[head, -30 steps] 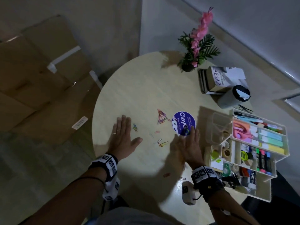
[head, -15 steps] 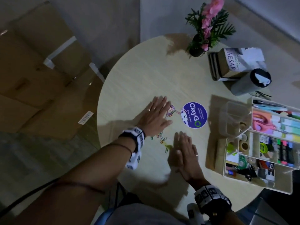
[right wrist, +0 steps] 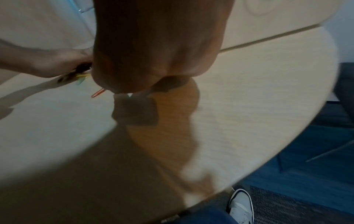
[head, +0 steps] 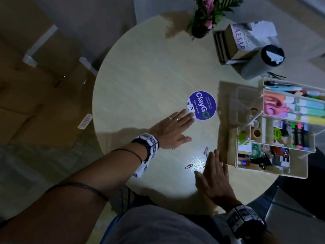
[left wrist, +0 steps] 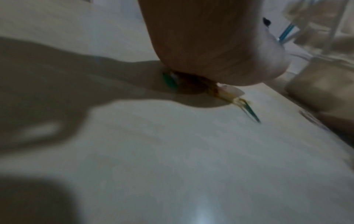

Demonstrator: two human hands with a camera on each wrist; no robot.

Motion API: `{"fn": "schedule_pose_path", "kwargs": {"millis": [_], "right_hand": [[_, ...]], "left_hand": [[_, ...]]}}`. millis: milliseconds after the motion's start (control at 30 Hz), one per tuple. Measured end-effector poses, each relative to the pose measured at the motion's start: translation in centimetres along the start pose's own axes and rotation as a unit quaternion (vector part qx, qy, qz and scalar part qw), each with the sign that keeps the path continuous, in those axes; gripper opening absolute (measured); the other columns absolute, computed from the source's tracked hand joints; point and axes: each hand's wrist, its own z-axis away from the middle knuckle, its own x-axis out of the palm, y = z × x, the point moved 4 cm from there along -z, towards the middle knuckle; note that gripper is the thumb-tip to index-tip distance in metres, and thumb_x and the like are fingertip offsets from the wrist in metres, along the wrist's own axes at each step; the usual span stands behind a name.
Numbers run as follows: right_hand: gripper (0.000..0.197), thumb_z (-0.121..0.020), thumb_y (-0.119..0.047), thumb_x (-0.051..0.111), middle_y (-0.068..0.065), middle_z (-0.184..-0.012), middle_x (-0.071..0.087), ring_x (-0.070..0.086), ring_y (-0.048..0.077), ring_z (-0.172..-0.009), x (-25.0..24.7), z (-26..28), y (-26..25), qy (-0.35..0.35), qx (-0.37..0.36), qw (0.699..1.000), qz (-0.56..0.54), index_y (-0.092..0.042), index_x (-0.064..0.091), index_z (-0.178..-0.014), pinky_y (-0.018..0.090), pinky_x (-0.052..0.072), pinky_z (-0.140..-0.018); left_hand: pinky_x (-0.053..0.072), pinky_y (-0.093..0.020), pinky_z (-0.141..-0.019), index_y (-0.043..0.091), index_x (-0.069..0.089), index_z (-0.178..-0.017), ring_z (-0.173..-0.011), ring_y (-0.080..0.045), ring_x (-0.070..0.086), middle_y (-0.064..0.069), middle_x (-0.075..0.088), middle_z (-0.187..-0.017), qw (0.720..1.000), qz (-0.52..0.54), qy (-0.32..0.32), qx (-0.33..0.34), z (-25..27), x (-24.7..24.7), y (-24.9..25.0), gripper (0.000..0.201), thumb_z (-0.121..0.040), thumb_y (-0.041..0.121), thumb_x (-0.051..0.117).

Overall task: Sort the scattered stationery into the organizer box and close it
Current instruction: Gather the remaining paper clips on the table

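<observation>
Left hand (head: 173,132) flat, palm down on the round table (head: 140,71), fingers straight and close together, thumb out to the side, fingertips (head: 190,118) touching the edge of the purple ClayGo sticker (head: 201,105). Left wrist view: coloured paper clips (left wrist: 229,97) poke out from under the palm, green and yellow ones, blurred. Right hand (head: 215,178) also flat on the table, fingers straight and together, thumb spread, fingertips just beside the near corner of the organizer box (head: 274,173). Pink clip (head: 205,150) just beyond the right fingertips, orange-red clip (head: 188,166) loose on the table between the two hands, small green clip (head: 173,148) peeking at the heel of the left hand. Organizer box stands open at the right table edge, trays fanned out, holding highlighters, scissors, tape rolls, binder clips. Behind it a grey tumbler (head: 260,63), a book (head: 235,41) and a potted pink flower (head: 206,16). Cardboard boxes (head: 35,85) on the floor to the left
</observation>
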Motion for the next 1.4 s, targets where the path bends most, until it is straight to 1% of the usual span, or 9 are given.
{"fn": "schedule_pose_path", "kwargs": {"millis": [200, 333, 500, 633, 833, 933, 1100, 1200, 1400], "right_hand": [[0.079, -0.106, -0.046, 0.028, 0.016, -0.175, -0.008, -0.009, 0.031, -0.162, 0.8, -3.2, -4.4, 0.032, -0.059, 0.998, 0.019, -0.003, 0.001, -0.166, 0.059, 0.005, -0.129], [0.089, -0.099, -0.035, 0.052, 0.010, -0.176, -0.008, -0.012, 0.028, -0.162, 0.2, -4.5, -5.7, 0.026, -0.124, 0.992, -0.025, -0.008, 0.001, -0.167, 0.060, 0.005, -0.129], [0.069, -0.110, -0.033, 0.036, 0.000, -0.177, -0.003, -0.007, 0.021, -0.163, -3.6, -7.3, -4.5, 0.117, -0.084, 0.979, -0.147, -0.019, 0.003, -0.169, 0.050, 0.007, -0.131], [0.067, -0.110, -0.048, 0.021, -0.002, -0.176, -0.010, -0.013, 0.021, -0.162, -4.5, -10.5, -3.0, 0.089, -0.038, 0.986, -0.132, -0.025, -0.001, -0.169, 0.052, 0.003, -0.131], [0.068, -0.109, -0.053, 0.015, -0.003, -0.176, -0.009, -0.014, 0.021, -0.162, -2.6, -9.3, -4.5, 0.026, -0.083, 0.993, -0.077, -0.022, 0.006, -0.169, 0.049, 0.000, -0.131], [0.069, -0.108, -0.053, 0.021, -0.002, -0.177, -0.003, -0.011, 0.021, -0.162, -1.9, -6.8, -4.8, 0.017, -0.128, 0.990, -0.059, -0.022, 0.009, -0.169, 0.046, 0.004, -0.131], [0.069, -0.103, -0.035, 0.059, 0.015, -0.167, 0.034, 0.034, 0.031, -0.153, -3.1, -5.0, -4.4, 0.090, -0.195, 0.972, -0.097, -0.004, 0.035, -0.160, 0.046, 0.032, -0.125], [0.082, -0.096, -0.036, 0.072, 0.014, -0.163, 0.037, 0.039, 0.030, -0.139, -3.9, -4.9, -4.3, 0.104, -0.158, 0.979, -0.081, -0.008, 0.033, -0.162, 0.042, 0.036, -0.116], [0.047, -0.093, -0.016, 0.070, 0.013, -0.139, 0.047, 0.051, 0.034, -0.119, -4.2, -6.2, -6.1, 0.120, -0.157, 0.977, -0.080, -0.018, 0.059, -0.139, 0.043, 0.050, -0.096]], "left_hand": [[0.014, -0.046, -0.129, 0.007, 0.016, -0.165, -0.162, -0.029, 0.001, -0.012, 0.008, -0.175, 0.999, 0.051, 0.009, -0.007, 3.9, 2.0, 6.3, 0.080, -0.106, 0.060, 0.027], [0.015, -0.044, -0.129, 0.006, 0.007, -0.166, -0.162, -0.024, -0.005, -0.010, 0.001, -0.175, 0.996, 0.089, 0.026, -0.001, 5.3, 2.3, 8.3, 0.078, -0.109, 0.055, 0.030], [0.015, -0.054, -0.128, 0.011, 0.017, -0.166, -0.162, -0.025, -0.002, -0.006, 0.004, -0.176, 0.973, 0.117, 0.103, -0.169, 8.1, 0.4, 4.0, 0.073, -0.108, 0.052, 0.034], [0.006, -0.051, -0.131, 0.007, -0.003, -0.166, -0.160, -0.029, -0.017, -0.013, -0.015, -0.174, 0.948, 0.106, 0.053, -0.295, 10.3, 2.3, 1.0, 0.089, -0.104, 0.067, 0.019], [0.012, -0.047, -0.130, 0.003, -0.007, -0.164, -0.161, -0.027, -0.014, -0.015, -0.011, -0.174, 0.994, 0.056, 0.011, -0.092, 8.5, 3.2, 5.2, 0.097, -0.104, 0.073, 0.021], [0.012, -0.045, -0.130, 0.001, -0.005, -0.164, -0.161, -0.028, -0.010, -0.016, -0.008, -0.174, 0.998, 0.035, 0.020, -0.044, 6.8, 3.5, 6.9, 0.094, -0.105, 0.064, 0.033], [0.024, -0.038, -0.128, 0.008, 0.012, -0.165, -0.160, -0.024, 0.013, -0.011, 0.013, -0.173, 0.994, 0.083, 0.044, -0.059, 5.9, 2.3, 6.7, 0.095, -0.098, 0.065, 0.049], [0.043, -0.037, -0.105, 0.018, 0.037, -0.154, -0.135, -0.023, 0.040, -0.003, 0.043, -0.150, 0.986, 0.105, 0.072, -0.109, 6.6, 1.2, 5.3, 0.090, -0.086, 0.069, 0.065], [0.054, -0.045, -0.078, 0.016, 0.073, -0.110, -0.095, -0.023, 0.058, -0.002, 0.060, -0.105, 0.961, 0.226, 0.083, -0.138, 5.5, 1.1, 4.7, 0.021, -0.092, 0.027, 0.076]]}}
